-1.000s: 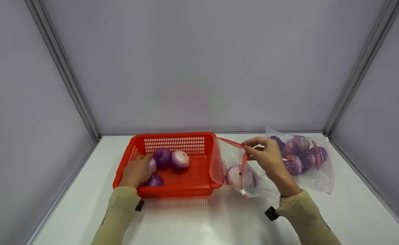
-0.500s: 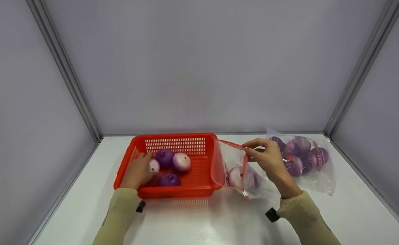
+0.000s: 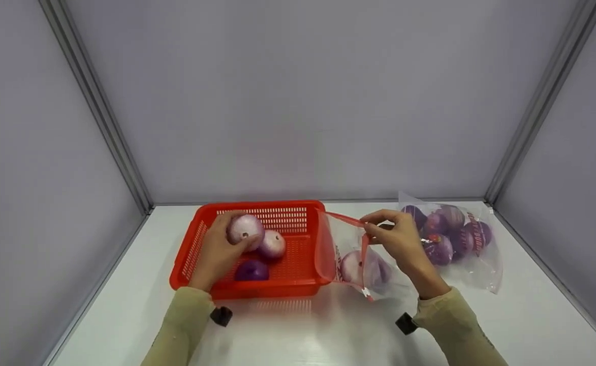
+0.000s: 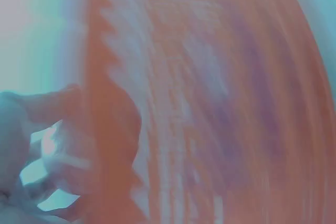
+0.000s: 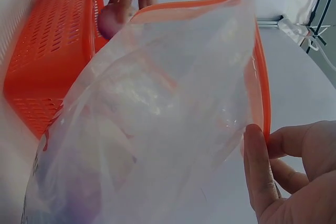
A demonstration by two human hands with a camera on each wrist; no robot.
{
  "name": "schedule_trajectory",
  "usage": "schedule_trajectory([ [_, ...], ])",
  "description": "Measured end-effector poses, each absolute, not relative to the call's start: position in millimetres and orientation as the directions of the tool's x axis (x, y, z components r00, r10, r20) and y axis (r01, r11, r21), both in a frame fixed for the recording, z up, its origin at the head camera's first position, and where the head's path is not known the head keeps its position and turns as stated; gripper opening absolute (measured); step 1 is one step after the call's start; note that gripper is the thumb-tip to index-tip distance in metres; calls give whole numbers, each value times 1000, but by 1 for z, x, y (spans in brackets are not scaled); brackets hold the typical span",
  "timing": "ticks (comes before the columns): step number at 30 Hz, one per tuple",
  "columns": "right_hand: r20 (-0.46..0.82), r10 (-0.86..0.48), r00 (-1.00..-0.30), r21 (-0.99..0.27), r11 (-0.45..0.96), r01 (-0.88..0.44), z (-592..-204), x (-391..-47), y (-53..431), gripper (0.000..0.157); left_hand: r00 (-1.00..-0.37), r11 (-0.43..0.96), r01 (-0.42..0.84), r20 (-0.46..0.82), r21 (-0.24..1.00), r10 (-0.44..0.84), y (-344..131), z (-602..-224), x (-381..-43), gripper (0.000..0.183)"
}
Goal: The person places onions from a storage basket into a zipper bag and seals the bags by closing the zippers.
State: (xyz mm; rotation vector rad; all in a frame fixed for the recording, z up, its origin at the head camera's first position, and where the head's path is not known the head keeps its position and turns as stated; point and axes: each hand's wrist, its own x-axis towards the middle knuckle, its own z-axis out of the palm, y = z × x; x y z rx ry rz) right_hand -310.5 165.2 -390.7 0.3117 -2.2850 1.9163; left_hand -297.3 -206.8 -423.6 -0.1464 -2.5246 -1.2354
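My left hand [image 3: 220, 250] grips a pale purple onion [image 3: 246, 230] above the left part of the red plastic basket [image 3: 290, 291]. Under it in the basket are another whitish onion [image 3: 273, 245] and a dark purple onion [image 3: 252, 270]. The left wrist view is blurred, with the held onion [image 4: 71, 156] behind the basket's wall. With thumb and fingers my right hand [image 3: 398, 236] pinches the red-edged mouth of a clear zip bag [image 5: 173, 114], holding it open beside the basket. Inside that bag lies an onion [image 3: 352, 267], with more purple behind it.
A second clear bag [image 3: 488, 269] with several purple onions lies at the back right of the white table [image 3: 298, 335]. Grey walls [image 3: 298, 101] rise at the back and both sides.
My left hand has lifted the onion from low in the basket, moving up and to the right. The dark onion at the front has rolled right. My right hand stays at the bag's mouth.
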Motion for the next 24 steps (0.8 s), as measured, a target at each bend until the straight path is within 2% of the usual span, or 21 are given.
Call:
schedule_trajectory([
  [2,237,-70,-969,-954,170,-246,-392,-310,165,17,-931,499,307,365,810,-21,-194,-413,-285,58],
  [5,234,-64,-970,-956,168,-241,-391,-309,165,17,-904,425,400,425,812,41,-180,-404,-273,58],
  [14,236,-66,-970,-956,165,-244,-387,-310,164,17,-860,404,494,502,769,95,-167,-404,-264,57],
  [19,244,-78,-967,-953,167,-254,-385,-311,163,17,-840,406,534,518,741,160,-148,-407,-262,58],
  [24,234,-89,-968,-956,160,-246,-385,-310,159,17,-791,426,607,560,671,246,-122,-408,-260,60],
])
